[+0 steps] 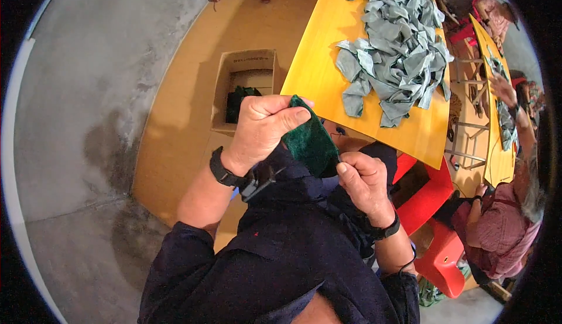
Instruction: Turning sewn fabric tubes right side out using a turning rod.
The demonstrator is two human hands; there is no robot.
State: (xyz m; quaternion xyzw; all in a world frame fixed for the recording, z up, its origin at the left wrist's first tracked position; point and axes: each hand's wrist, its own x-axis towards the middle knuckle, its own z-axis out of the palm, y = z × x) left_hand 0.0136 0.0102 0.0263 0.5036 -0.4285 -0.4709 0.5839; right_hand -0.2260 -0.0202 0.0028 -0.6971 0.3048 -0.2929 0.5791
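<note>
A small dark green piece of plush cloth (310,143) is stretched between my two hands above my lap. My left hand (266,126) pinches its upper corner between thumb and fingers. At the cloth's lower right corner, my right hand (366,182) has its thumb and fingertips closed on the edge. Just beyond my hands, a big heap of grey-green cloth pieces (392,48) lies spread over the yellow table (310,60). The undersides of my fingers are hidden.
On the floor to the left stands an open cardboard box (221,98) with dark green cloth (239,98) inside. A grey wall (105,89) rises at far left. Red chairs (442,259) stand at the right, where a co-worker (497,230) sits by another yellow table (497,154).
</note>
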